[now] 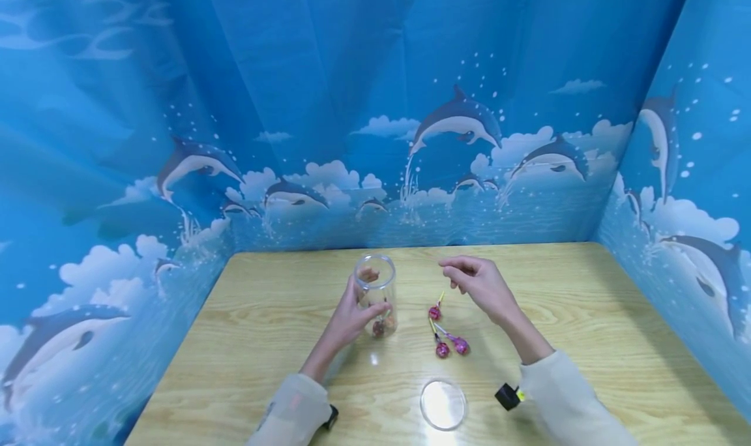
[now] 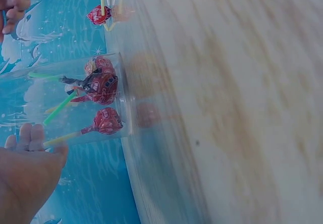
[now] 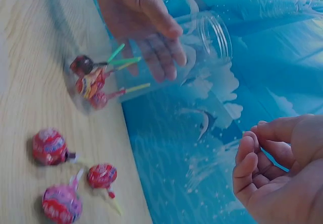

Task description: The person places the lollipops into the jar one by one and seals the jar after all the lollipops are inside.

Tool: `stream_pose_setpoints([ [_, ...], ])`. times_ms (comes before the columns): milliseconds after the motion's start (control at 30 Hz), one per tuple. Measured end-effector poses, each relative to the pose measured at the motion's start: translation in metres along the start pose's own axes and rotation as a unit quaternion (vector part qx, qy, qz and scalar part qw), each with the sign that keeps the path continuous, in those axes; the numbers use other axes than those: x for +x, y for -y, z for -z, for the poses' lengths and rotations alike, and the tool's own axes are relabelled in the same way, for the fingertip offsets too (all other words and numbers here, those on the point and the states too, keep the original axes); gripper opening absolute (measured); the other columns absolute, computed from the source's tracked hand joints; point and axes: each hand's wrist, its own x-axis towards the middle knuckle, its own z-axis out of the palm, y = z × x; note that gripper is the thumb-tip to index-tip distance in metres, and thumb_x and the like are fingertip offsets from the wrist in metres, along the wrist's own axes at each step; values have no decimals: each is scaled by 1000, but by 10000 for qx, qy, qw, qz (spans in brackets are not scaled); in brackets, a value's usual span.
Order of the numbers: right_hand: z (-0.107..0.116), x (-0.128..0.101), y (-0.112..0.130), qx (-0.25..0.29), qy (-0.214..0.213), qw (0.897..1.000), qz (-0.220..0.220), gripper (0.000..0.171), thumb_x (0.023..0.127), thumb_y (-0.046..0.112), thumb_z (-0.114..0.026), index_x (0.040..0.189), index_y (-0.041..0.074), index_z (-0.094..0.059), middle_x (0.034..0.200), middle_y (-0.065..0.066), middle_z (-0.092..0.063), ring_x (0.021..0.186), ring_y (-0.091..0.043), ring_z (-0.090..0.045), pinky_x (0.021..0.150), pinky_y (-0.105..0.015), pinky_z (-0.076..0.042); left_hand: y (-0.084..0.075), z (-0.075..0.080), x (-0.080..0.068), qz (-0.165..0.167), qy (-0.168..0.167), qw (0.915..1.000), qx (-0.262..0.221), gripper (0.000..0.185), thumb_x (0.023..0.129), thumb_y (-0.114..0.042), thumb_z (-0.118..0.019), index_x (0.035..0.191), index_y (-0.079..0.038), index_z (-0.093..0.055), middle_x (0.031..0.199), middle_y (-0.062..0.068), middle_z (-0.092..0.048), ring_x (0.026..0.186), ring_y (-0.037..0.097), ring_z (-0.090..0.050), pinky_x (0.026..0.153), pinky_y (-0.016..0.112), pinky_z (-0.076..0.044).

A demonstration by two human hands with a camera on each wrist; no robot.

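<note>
My left hand (image 1: pixel 352 315) holds a clear plastic jar (image 1: pixel 375 289) round its side, thumb towards me and fingers behind. The jar stands upright on the table, its mouth uncovered. Inside, several wrapped lollipops (image 2: pixel 103 88) lie at the bottom, some with green sticks, some with yellow. To the right of the jar, my right hand (image 1: pixel 478 283) hovers above the table with loosely bent fingers and nothing visible between them. Below it lie three loose lollipops: a red one (image 3: pixel 102 175), another red one (image 3: pixel 49 147) and a pink one (image 3: pixel 61 204).
A round clear lid (image 1: pixel 442 404) lies flat near the front of the wooden table (image 1: pixel 246 368). Blue curtains (image 1: pixel 328 107) printed with dolphins stand behind the table and along both sides. A small black device (image 1: pixel 508 396) is by the right sleeve.
</note>
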Motion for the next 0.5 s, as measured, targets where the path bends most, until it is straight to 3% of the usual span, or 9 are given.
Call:
stream_pose_setpoints([
  [500,13,7,-36,-160,-82,9992,-359,30,102,10,-65,129,-3,-67,82,-6,-65,68,-16,-56,56,-27,-48,2,1,1,-76,9,10000,11,86,86,-16,-84,155,-6,-33,152,20,-49,143,43,-42,119,65,-27],
])
